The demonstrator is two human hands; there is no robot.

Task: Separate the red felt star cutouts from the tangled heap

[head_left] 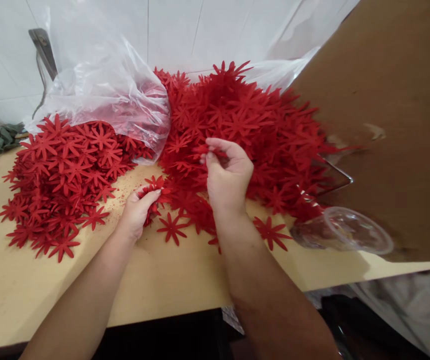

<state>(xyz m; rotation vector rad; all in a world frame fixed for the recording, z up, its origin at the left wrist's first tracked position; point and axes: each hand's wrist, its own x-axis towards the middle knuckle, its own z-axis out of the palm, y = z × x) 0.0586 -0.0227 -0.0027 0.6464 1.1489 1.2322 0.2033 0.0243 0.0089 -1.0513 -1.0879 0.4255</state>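
Centrally, low over the table (170, 295), a stack (157, 184) of red flowers in the left hand (140, 207), pinched between thumb and curled fingers. Top flower facing upward, petals fanning toward the wall (185, 30) and to the right; long axis of the stack running roughly from the top flower down toward the near table edge, lower end partly hidden by the hand. Higher and to the right, before the large pile (245, 117), right hand (228, 172) with thumb and forefinger pinching a red piece (201, 149); visible tip pointing left, too blurred to tell the whole shape or axis. At left, small pile (72, 170), partly beneath a clear bag (125, 107). At right, clear cup (310, 234) on its side, mouth turned rightward.
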